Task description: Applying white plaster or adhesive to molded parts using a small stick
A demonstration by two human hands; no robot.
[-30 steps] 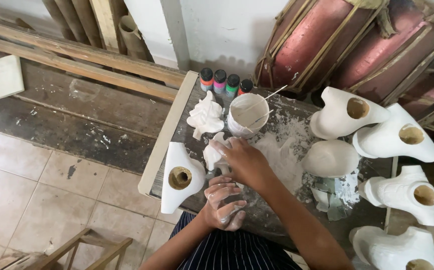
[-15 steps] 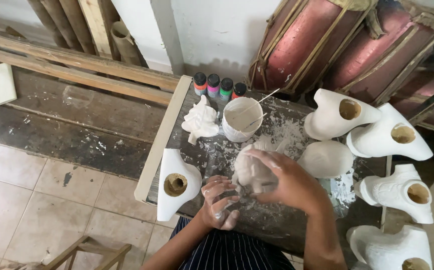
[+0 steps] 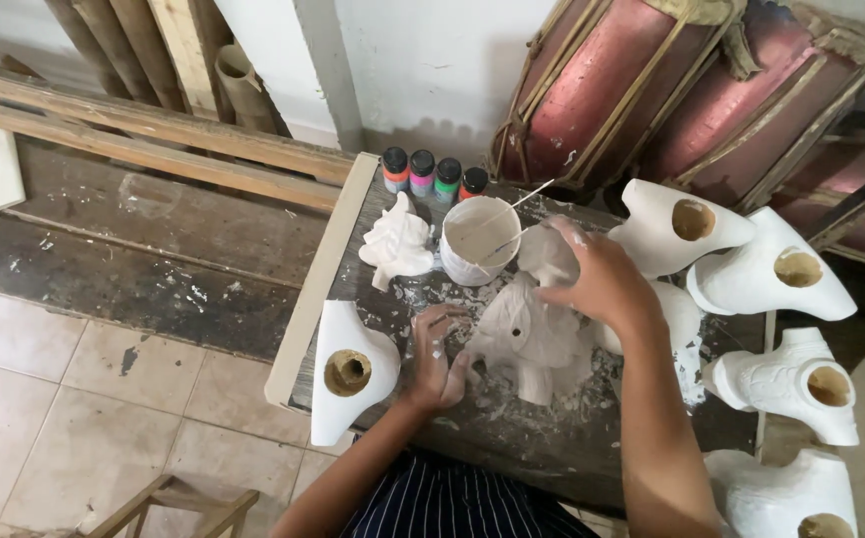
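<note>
A white plaster figurine [image 3: 530, 334] stands upright on the dusty worktable [image 3: 512, 438] in front of me. My right hand [image 3: 602, 284] grips its upper part from the right. My left hand [image 3: 437, 359] rests just left of its base, fingers curled and dusted white, touching the figure's lower edge. A white cup [image 3: 479, 239] with a thin stick in it stands right behind the figurine.
Another small plaster figure [image 3: 397, 244] lies left of the cup. Several paint bottles [image 3: 432, 171] line the table's back edge. Hollow white plaster casts [image 3: 348, 369] [image 3: 771, 269] lie at the left corner and along the right side. Wooden planks and red drums stand behind.
My right hand has lifted the plaster figurine from lying flat and set it upright, moving right and up. My left hand has stayed by its base.
</note>
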